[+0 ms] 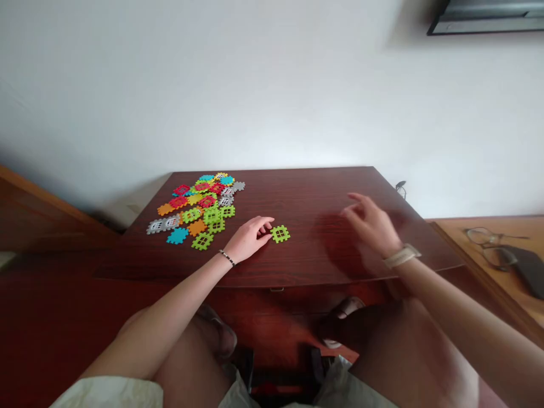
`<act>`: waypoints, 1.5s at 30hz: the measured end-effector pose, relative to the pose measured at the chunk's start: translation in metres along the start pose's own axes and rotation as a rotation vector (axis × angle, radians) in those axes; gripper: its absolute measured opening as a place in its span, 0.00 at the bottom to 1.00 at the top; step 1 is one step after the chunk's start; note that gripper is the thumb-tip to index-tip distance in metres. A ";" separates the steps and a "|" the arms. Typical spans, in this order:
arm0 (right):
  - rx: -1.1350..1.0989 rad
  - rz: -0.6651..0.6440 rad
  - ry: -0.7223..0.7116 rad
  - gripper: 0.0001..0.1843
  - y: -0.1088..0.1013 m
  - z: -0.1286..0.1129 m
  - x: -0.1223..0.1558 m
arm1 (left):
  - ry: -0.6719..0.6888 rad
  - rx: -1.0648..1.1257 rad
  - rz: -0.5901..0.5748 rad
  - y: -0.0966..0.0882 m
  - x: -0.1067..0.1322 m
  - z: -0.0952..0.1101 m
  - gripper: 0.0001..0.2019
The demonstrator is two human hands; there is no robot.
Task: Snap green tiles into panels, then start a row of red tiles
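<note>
Green piece (280,234), left hand (250,238) beside, right hand (374,228) raised

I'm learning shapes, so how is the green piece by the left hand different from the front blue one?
The green piece has holes; the blue piece looks solid. The green piece lies apart, beside the left hand; the blue piece lies near the pile. Both have toothed edges.

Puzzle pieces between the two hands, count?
1: the green piece, flat on the table, at the fingertips of the left hand. Any under that hand would be hidden.
</note>
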State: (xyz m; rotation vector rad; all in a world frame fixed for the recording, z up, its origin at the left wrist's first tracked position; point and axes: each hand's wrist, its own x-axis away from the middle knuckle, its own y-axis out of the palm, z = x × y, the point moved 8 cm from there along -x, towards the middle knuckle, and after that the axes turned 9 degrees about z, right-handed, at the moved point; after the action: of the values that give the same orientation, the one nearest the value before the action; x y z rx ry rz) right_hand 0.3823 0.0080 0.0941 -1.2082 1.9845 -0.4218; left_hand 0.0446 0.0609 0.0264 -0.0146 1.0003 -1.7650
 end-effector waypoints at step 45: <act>-0.167 -0.354 -0.371 0.13 0.128 -0.062 0.048 | 0.043 -0.134 0.017 0.000 0.004 0.022 0.13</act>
State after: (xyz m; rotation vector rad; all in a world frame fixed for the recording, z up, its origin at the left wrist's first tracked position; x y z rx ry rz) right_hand 0.2448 0.0240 0.0351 -1.6230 1.5149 -0.1861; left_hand 0.0532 0.0444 0.0389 -0.0528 1.1455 -1.6867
